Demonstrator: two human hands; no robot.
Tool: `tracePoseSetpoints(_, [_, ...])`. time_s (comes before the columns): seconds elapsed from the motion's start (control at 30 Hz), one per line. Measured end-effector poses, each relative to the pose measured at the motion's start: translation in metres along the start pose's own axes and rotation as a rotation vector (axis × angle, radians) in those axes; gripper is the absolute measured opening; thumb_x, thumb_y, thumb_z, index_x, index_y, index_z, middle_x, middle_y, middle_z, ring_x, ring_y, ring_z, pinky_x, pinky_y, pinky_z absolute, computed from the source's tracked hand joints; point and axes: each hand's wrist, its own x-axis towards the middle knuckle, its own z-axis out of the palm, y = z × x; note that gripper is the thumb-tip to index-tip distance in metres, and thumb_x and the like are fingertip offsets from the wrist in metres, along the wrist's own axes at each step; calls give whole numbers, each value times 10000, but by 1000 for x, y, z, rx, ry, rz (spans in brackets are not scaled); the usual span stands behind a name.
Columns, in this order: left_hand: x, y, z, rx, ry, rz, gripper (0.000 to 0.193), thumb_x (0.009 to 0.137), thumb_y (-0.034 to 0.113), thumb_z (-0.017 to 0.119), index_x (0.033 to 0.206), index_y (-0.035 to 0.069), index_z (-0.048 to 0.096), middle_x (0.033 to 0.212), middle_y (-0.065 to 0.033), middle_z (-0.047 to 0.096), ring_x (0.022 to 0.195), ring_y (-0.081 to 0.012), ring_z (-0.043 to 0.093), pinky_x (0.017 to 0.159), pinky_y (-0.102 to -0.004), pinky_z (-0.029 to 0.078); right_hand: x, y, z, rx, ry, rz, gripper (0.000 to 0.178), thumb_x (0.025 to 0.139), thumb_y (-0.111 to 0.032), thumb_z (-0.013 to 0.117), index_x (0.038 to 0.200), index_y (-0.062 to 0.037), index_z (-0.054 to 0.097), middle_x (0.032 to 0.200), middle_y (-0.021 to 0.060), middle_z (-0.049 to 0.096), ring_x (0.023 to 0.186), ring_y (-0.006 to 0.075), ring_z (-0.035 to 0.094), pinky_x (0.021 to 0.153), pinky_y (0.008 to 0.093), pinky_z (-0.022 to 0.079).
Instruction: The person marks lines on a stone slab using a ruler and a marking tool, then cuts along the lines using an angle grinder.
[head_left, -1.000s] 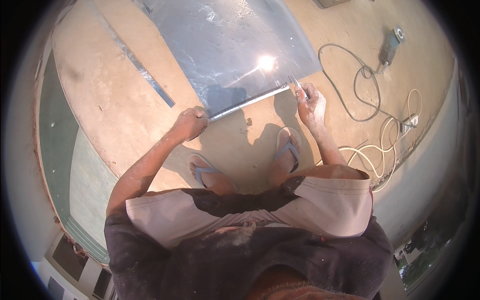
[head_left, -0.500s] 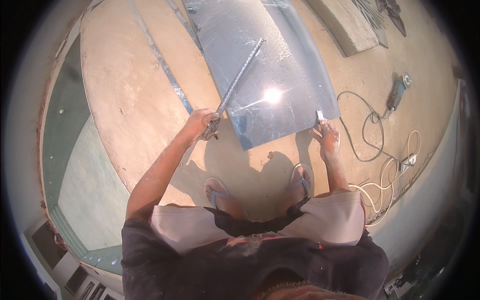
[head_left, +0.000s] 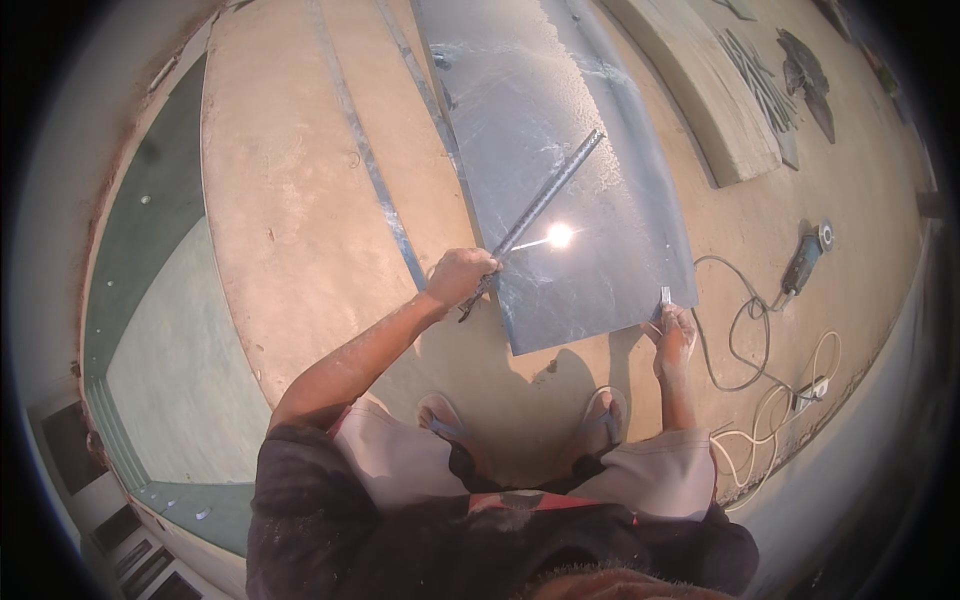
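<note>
A dark grey, glossy stone slab (head_left: 560,310) with pale veins lies in front of my feet, glaring in the sun. My left hand (head_left: 463,277) is closed on the near end of a long, narrow grey bar (head_left: 550,190), which slants over the slab's left edge toward its middle. Something dark sticks out below that grip; what it is I cannot make out. At the slab's near right corner, my right hand (head_left: 675,338) pinches a small flat light-grey piece (head_left: 666,295) that rests on or just above the surface.
Long thin strips (head_left: 365,160) lie on the sandy floor to the left. At the right are an angle grinder (head_left: 804,262) with its cord, a white power socket (head_left: 812,392) with pale cable, a long thick block (head_left: 710,110), several thin rods (head_left: 760,80) and a dark rag-like thing (head_left: 806,75).
The view has shifted, so the scene sits lower in it. My left hand has brought the bar farther right across the slab. My right hand stays at the near right corner.
</note>
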Motion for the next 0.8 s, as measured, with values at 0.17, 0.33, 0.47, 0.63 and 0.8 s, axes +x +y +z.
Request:
tracePoseSetpoints(0.17, [0,41,-20,62,-74,-78,257,895,252,644,906,20,754,718,-28,607,622,-145,540,575,-320,444,1,-18,-4,-57,-52,100,163,1038,-182,577,1059,-40,654,903,37,651,746,133,632,741,328,611])
tracePoseSetpoints(0.33, [-35,58,-84,137,50,-303,261,900,266,630,840,41,748,676,-72,622,607,-186,581,580,-360,469,-37,-72,-31,-239,-71,241,150,1028,-181,593,1051,-44,648,877,36,648,710,126,620,694,282,565])
tracePoseSetpoints(0.47, [-108,109,-146,210,197,-409,277,894,285,619,896,48,761,744,-154,704,719,-253,698,689,-402,543,-96,-112,-122,-352,-64,110,125,1004,-169,605,981,-55,650,753,13,612,629,94,579,558,243,465])
tracePoseSetpoints(0.63, [-248,140,-195,-42,388,-574,248,896,276,656,841,55,753,654,-89,671,579,-207,648,582,-380,515,-207,-250,-129,-779,62,227,98,956,-100,595,896,-62,662,623,-31,531,509,80,510,447,244,378])
tracePoseSetpoints(0.8, [-345,262,-241,-409,320,-601,208,911,164,645,804,-8,692,638,-19,588,527,-96,525,466,-270,388,-294,-280,-161,-463,-41,363,107,909,-141,642,839,-66,674,612,-1,578,498,116,561,439,271,416])
